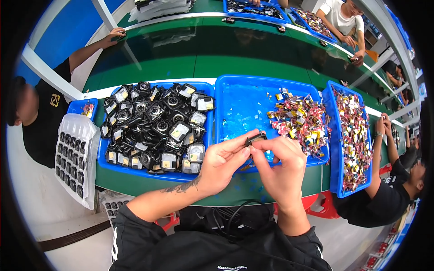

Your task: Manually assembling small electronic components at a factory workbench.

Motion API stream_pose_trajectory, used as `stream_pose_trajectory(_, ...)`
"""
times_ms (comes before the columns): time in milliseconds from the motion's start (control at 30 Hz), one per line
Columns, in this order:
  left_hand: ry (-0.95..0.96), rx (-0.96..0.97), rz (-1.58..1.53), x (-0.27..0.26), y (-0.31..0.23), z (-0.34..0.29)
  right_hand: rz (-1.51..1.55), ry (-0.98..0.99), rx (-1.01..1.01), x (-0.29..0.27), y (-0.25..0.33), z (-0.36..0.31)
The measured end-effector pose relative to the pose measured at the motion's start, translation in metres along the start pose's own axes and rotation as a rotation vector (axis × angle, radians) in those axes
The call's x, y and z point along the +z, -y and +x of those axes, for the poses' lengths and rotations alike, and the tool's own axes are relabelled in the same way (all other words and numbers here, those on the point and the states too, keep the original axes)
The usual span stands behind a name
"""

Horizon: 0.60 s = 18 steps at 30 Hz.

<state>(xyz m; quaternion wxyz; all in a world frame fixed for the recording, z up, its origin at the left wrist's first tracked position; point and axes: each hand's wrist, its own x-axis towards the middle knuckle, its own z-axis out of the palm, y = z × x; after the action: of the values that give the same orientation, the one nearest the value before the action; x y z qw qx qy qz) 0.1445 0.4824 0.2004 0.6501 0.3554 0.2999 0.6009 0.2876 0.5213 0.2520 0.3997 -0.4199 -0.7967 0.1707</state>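
Centre frame: left hand [222,161] and right hand [281,168] fingers pinch a small black part [256,137], long axis left-right, over middle blue tray [235,97] | left tray [105,160]: black housings [156,126] | right trays: red-yellow packets [302,118] | green desk [190,67]

Mostly hidden between the fingertips of left hand [223,161] and right hand [279,168]: small black part [256,137], kind impossible to tell; far bins cropped.
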Motion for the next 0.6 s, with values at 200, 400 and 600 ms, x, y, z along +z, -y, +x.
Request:
stream_pose_trajectory(200, 0.031, -0.016, -0.009, 0.003, -0.002, -0.005, 0.02, -0.06, -0.087, -0.003, 0.0, -0.003)
stream_pose_trajectory(400, 0.042, -0.028, -0.143, 0.008, -0.005, -0.007, 0.078, -0.092, -0.014, -0.003, 0.004, -0.004)
stream_pose_trajectory(600, 0.05, -0.011, -0.131, 0.001, -0.005, -0.006, 0.209, -0.121, 0.002, 0.005, 0.004, -0.004)
